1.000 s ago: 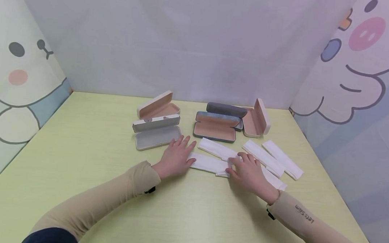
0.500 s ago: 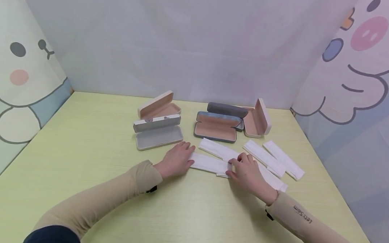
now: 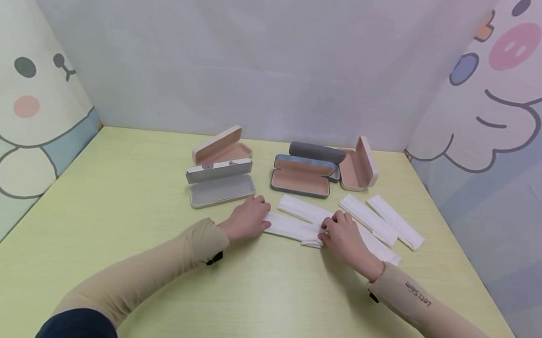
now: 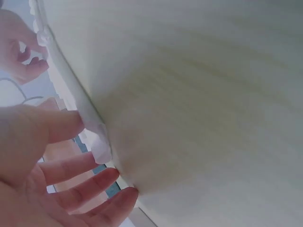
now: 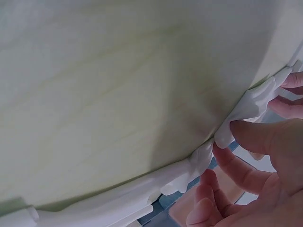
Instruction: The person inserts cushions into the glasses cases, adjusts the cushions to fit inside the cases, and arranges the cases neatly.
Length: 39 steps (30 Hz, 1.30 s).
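A folded white cloth (image 3: 291, 227) lies in a flat strip across the middle of the table in the head view. My left hand (image 3: 248, 218) pinches its left end; the left wrist view shows the thumb (image 4: 64, 125) on one side and the index finger at the other. At the right end, my right hand (image 3: 347, 240) grips the cloth's edge between thumb (image 5: 251, 135) and curled fingers. Just behind it lies a second white strip (image 3: 300, 206). More white strips (image 3: 368, 218) lie beside and beyond the right hand, one partly hidden under it.
Several glasses cases stand with lids up along the back: a grey one (image 3: 222, 191) close to the left hand, a cream one (image 3: 242, 151) behind it, a blue one (image 3: 299, 183) in the middle and another cream one (image 3: 353, 170) at right. A fabric wall (image 3: 257, 62) closes the table's far side.
The left hand's spread fingers have drawn together and curled at the cloth's left end. The right hand has shifted very slightly to the right. The cases have stayed put.
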Tool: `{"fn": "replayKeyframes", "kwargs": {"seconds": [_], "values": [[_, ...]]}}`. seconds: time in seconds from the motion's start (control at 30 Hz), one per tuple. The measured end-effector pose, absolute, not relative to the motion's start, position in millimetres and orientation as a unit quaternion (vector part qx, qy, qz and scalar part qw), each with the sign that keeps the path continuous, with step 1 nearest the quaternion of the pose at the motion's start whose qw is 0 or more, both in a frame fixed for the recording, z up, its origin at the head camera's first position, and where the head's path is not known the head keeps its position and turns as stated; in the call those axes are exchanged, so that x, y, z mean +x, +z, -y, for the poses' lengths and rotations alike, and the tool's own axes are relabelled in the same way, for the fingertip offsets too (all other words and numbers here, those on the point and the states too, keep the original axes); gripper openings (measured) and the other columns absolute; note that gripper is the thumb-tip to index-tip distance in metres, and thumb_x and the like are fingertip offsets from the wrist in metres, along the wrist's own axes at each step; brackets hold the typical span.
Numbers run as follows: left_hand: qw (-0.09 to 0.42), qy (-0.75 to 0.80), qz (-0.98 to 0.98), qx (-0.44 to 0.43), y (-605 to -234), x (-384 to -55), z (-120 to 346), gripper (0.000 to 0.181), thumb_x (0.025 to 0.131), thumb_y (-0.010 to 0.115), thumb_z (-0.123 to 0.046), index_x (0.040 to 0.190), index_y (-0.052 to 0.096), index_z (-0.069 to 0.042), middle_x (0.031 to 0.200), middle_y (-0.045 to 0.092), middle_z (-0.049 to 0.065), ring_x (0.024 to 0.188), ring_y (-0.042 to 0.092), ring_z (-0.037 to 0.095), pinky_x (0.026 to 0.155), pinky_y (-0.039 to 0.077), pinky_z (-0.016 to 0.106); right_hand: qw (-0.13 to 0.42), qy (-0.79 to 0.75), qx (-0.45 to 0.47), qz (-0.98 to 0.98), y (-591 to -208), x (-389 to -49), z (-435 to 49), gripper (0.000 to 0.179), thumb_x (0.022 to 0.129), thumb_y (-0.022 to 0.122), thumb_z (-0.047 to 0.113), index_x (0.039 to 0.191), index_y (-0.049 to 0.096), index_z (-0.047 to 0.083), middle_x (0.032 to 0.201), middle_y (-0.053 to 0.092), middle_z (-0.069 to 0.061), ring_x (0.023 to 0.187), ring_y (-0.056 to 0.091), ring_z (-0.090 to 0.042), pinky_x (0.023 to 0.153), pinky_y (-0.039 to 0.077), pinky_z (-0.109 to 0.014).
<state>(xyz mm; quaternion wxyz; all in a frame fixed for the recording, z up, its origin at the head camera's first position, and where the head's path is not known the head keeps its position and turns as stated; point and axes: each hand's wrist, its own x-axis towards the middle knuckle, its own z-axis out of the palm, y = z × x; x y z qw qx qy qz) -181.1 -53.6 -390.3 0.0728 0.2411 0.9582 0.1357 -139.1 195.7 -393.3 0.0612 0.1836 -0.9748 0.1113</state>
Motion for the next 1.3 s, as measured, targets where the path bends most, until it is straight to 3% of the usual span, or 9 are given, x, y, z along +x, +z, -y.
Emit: {"fn": "replayKeyframes", "kwargs": {"seconds": [0.23,0.67,0.93,1.3], "values": [[0.079,0.160,-0.956,0.233,-385.9,-184.7,52.0,0.023,0.087,0.068,-0.017,0.102,0.066,-0.001,0.103,0.062,0.014,0.101,0.053,0.028,0.092,0.044,0.040,0.079,0.127,0.201,0.968,-395.8,-140.6,-195.8,0.012,0.078,0.077,0.009,0.083,0.067,0.005,0.082,0.053,-0.010,0.076,0.044,-0.025,0.067,0.040,-0.038],[0.096,0.203,-0.954,0.200,-385.1,-191.7,49.8,0.005,0.080,0.069,-0.006,0.079,0.065,-0.004,0.083,0.062,0.007,0.084,0.053,0.023,0.075,0.046,0.033,0.075,0.114,0.207,0.969,-397.6,-142.5,-192.1,0.013,0.077,0.076,0.006,0.080,0.064,0.002,0.074,0.055,-0.007,0.070,0.046,-0.024,0.066,0.041,-0.035],[0.100,0.229,-0.946,0.208,-383.0,-191.0,51.6,0.010,0.079,0.066,-0.003,0.071,0.060,-0.005,0.072,0.057,0.002,0.069,0.046,0.013,0.063,0.038,0.023,0.072,0.122,0.207,0.968,-396.0,-140.3,-192.8,0.012,0.077,0.075,0.004,0.079,0.063,0.002,0.073,0.055,-0.006,0.070,0.045,-0.022,0.066,0.040,-0.034],[0.091,0.265,-0.939,0.202,-383.3,-186.8,55.0,0.013,0.081,0.065,-0.004,0.070,0.061,-0.006,0.071,0.057,0.002,0.067,0.047,0.013,0.063,0.038,0.024,0.067,0.120,0.219,0.966,-388.5,-139.7,-193.7,0.010,0.080,0.072,0.003,0.079,0.062,0.001,0.072,0.053,-0.006,0.069,0.043,-0.021,0.065,0.039,-0.033]]}}
